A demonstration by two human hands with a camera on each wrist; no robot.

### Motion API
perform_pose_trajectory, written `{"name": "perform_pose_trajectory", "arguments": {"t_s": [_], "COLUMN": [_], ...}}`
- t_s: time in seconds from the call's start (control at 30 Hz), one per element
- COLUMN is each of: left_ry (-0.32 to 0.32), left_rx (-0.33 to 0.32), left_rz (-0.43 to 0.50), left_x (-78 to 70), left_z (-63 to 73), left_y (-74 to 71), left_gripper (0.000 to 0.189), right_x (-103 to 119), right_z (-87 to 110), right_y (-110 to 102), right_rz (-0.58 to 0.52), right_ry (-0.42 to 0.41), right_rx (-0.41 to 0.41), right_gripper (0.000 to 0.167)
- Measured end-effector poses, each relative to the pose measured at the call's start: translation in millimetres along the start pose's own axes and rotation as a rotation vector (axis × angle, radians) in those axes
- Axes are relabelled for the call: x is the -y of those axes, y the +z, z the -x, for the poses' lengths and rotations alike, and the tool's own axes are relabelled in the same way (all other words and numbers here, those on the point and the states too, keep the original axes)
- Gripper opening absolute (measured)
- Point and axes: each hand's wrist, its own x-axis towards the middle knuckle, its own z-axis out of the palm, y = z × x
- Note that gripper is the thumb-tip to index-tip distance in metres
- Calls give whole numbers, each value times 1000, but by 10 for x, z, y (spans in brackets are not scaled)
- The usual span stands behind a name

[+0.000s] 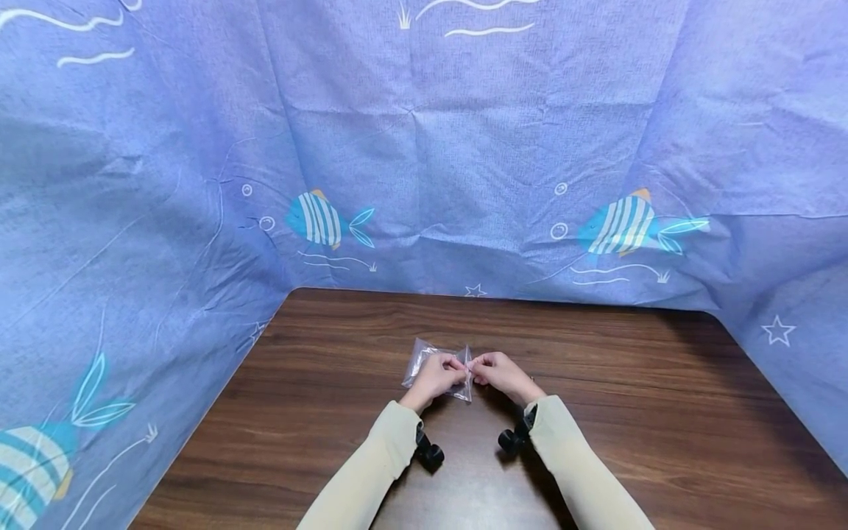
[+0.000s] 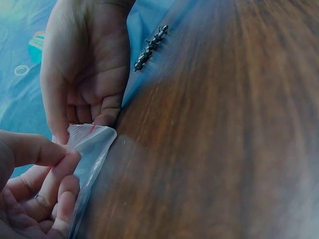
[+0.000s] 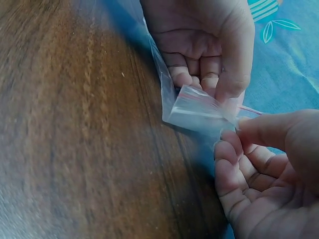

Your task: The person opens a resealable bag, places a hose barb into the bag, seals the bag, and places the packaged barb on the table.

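Observation:
A clear plastic zip bag (image 1: pixel 419 361) with a red line along its mouth is held between both hands over the table's middle. My left hand (image 1: pixel 439 377) pinches the bag's top edge between thumb and index finger, the other fingers curled beneath. From the other side my right hand (image 1: pixel 498 373) pinches the same edge, fingertips close to the left ones. In the right wrist view the zip strip (image 3: pixel 199 103) shows folded and creased near both thumbs. The bag's body stretches away to the left, partly hidden behind the left hand.
The brown wood-grain table (image 1: pixel 318 412) spreads around both hands. Blue cloth printed with fish (image 1: pixel 424 147) hangs behind it and at its sides. Black wrist cameras (image 1: pixel 430 455) sit under the pale sleeves. A beaded bracelet (image 2: pixel 151 48) shows near the right wrist.

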Motion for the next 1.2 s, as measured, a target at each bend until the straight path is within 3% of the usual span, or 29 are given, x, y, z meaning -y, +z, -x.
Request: {"name": "perform_pose_trajectory", "arguments": {"t_s": [0.5,0.77,1.0,1.2], "left_ry": [-41,-30,-15,26], "left_rx": [26,22,12,1], "left_rz": [33,44,-1,-116], "left_x": [-3,13,-5,6], "left_z": [-11,-24,-16,-32], "left_y": [-39,-51,-42,-43], "left_gripper": [8,8,10,12], "right_x": [13,25,39,53], "right_z": [1,22,29,24], "right_y": [30,38,33,27], "right_rz": [-5,-3,-18,-10], "right_ry": [20,40,45,25], "right_rx": [-20,-66,-67,-75], "right_gripper": [24,23,21,21]}}
